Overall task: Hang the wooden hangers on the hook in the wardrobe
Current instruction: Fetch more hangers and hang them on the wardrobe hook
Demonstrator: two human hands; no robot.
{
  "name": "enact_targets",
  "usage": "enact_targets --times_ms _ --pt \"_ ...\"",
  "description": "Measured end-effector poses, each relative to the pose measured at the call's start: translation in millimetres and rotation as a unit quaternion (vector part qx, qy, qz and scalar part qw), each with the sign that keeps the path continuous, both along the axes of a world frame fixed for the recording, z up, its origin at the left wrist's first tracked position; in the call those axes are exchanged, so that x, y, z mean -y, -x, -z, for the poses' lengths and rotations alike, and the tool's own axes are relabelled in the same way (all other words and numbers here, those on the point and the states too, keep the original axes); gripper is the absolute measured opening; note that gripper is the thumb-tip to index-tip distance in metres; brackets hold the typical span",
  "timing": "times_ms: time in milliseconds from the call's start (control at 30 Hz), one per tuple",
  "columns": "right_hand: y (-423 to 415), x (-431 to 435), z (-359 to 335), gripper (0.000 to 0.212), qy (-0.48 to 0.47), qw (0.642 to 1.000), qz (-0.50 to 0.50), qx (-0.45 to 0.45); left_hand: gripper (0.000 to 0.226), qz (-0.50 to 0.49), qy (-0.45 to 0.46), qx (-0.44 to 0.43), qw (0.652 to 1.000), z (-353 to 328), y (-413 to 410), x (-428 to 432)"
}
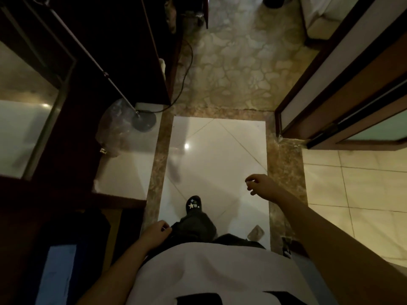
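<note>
Head view looks straight down the person's body at a glossy white tiled floor (211,155), and no wooden hangers show anywhere in it, nor any hook. The task's things lie outside the view, so where they are cannot be told.

The left hand (155,234) sits low against the dark grey trousers (193,227) with its fingers loosely curled, and it seems to hold nothing. The right hand (262,187) is held out over the floor, fingers hanging relaxed and slightly bent, also empty. A black slipper with small star charms (193,204) is planted on the tile, ahead of the body.

On the left stands a tall dark brown wooden cabinet (123,51), which may be the wardrobe, though its inside is too dark to read. Just beside its foot are the round grey base of a floor lamp (145,123) and a crumpled clear plastic bag (114,130).

I judge the step in hand to be a walk between stations, either to fetch hangers or after placing some. The next move calls for raising the gaze, finding a hanger, and taking it by its neck with one free hand
</note>
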State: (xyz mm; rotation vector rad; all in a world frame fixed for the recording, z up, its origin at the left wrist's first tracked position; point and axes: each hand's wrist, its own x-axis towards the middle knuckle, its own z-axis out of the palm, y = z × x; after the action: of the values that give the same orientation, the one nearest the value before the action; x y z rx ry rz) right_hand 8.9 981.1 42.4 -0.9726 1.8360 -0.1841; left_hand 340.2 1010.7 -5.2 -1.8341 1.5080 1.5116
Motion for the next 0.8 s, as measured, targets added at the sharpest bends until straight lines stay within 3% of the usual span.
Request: enact_targets --times_ms 167,300,367,533,633,800 --pt "21.7 40.4 -3.5 0.029 -0.005 0.998 0.066 0.002 0.011 0.035 0.010 -0.018 0.999 -7.2 11.3 96.1" --pt "43.2 33.3 2.3 0.030 -0.041 0.990 0.138 -0.003 0.026 0.110 0.033 -0.011 0.993 -17.2 32.8 168.1" --pt "56.2 27.9 5.4 0.029 -0.076 0.982 0.171 -0.005 0.020 0.120 0.047 -0.033 0.991 -25.5 55.6 209.2" --pt "106.9 42.3 18.8 0.034 -0.131 0.972 0.196 -0.015 0.020 0.125 0.118 -0.058 0.983 -48.3 131.8 312.9" --pt "141.7 86.2 21.9 0.040 -0.119 0.976 0.178 -0.037 0.022 0.123 0.137 -0.053 0.981 -49.0 173.3 358.9" --pt "204.4 182.0 14.7 0.033 -0.084 0.981 0.172 0.004 0.019 0.112 0.119 -0.029 0.986 -41.3 219.1 404.6"
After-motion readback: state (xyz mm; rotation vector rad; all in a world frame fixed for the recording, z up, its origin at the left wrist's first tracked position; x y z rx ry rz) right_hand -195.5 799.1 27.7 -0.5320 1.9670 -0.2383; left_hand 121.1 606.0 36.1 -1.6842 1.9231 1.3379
